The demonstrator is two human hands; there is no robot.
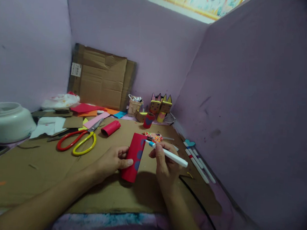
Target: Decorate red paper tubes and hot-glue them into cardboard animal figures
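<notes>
My left hand (116, 160) grips a red paper tube (133, 152) from its left side, with the thumb across the front. Blue-purple rounded marks run down the tube's right side. In my right hand (167, 161) is a white marker pen (173, 156) with a blue collar, held like a pencil. Its tip meets the tube's upper right edge, or comes very close to it. Behind the tube lies a small item with a colourful floral pattern (155, 137). Another red tube (111, 128) rests on its side further left.
Scissors (84, 141) with red and yellow handles lie left of the tubes. Several white markers (197, 162) line the right edge. A red tube with a blue heart (149, 121) and cat-eared cardboard figures (161, 104) stand behind. A white pot (8, 122) is far left; a black cable (200, 202) runs at right.
</notes>
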